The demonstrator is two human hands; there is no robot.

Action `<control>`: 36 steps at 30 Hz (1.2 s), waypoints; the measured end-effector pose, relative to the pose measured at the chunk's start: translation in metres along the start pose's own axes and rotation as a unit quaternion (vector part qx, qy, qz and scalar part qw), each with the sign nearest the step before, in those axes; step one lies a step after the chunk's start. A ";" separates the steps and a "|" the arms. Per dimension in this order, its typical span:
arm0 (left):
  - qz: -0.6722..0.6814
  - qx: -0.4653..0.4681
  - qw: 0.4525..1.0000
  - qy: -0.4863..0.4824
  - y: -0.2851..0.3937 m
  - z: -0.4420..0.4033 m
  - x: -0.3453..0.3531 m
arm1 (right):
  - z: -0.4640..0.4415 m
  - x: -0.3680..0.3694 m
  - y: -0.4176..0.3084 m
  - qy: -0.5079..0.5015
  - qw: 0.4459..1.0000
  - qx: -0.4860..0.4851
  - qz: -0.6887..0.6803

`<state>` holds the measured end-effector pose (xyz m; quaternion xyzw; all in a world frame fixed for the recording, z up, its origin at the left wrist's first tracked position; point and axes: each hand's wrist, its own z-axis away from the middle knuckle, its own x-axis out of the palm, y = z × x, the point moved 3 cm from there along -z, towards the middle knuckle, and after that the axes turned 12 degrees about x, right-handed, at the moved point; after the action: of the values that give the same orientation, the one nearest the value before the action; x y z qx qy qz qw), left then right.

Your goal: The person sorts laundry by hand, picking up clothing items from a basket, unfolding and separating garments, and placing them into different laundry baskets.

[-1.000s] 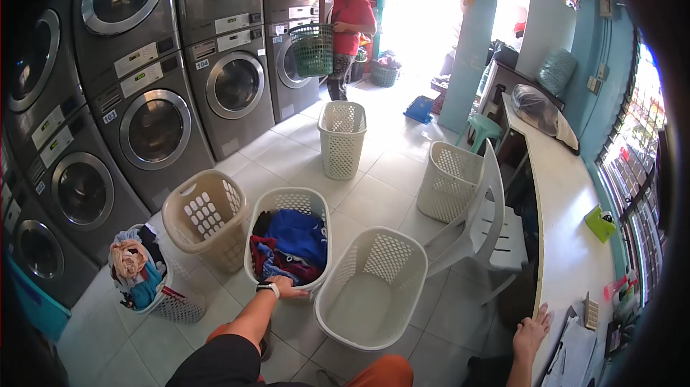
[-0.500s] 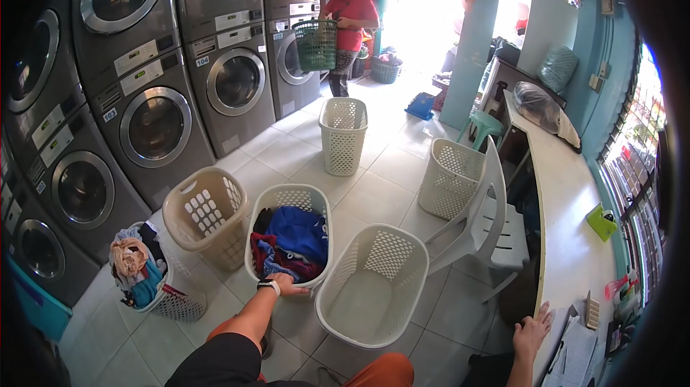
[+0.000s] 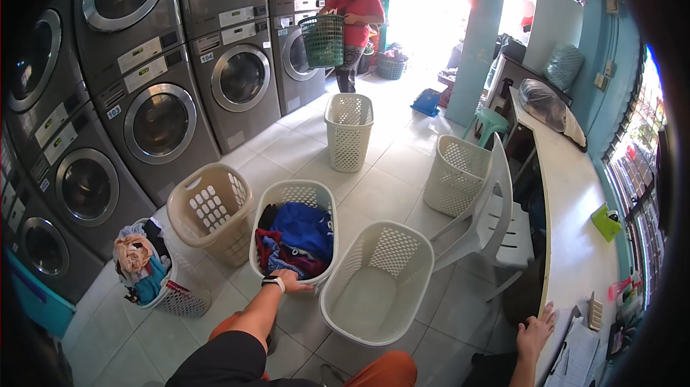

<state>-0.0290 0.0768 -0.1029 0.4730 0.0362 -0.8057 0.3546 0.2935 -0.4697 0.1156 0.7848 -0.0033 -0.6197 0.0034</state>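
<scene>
My left hand [image 3: 293, 281] is on the near rim of a white laundry basket [image 3: 333, 204], its fingers closed over the edge. Inside that basket lie blue, dark red and black clothes [image 3: 302, 232]. To its right stands a second white laundry basket [image 3: 374, 304] with nothing in it. At the lower right, my right hand [image 3: 534, 333] rests on the edge of a long cream counter [image 3: 568, 243], fingers stretched out and holding nothing. A clipboard with papers [image 3: 577, 351] lies close to that hand.
A beige basket [image 3: 194, 218] and a full basket of clothes [image 3: 188, 301] stand left. Two more white baskets [image 3: 348, 135] [image 3: 454, 178] and a white chair [image 3: 496, 229] are farther off. Washers [image 3: 159, 125] line the left wall. A person [image 3: 361, 10] holds a green basket [image 3: 323, 42].
The view has shifted slightly, so most things sit a little farther right. My hands keep their places on the basket rim and the counter edge.
</scene>
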 end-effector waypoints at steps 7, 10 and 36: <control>-0.002 -0.002 1.000 0.008 -0.004 -0.005 0.004 | 0.001 -0.002 -0.001 -0.002 1.000 0.005 0.000; -0.010 0.011 0.998 0.066 -0.007 -0.007 0.008 | 0.001 -0.004 -0.002 -0.004 1.000 0.006 0.003; -0.055 0.178 0.902 0.390 0.015 0.012 0.046 | 0.002 -0.004 -0.001 0.005 1.000 -0.020 0.020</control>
<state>-0.0427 0.0360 -0.1286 0.8020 0.0532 -0.5678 0.1774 0.2906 -0.4689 0.1185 0.7875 -0.0064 -0.6154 0.0320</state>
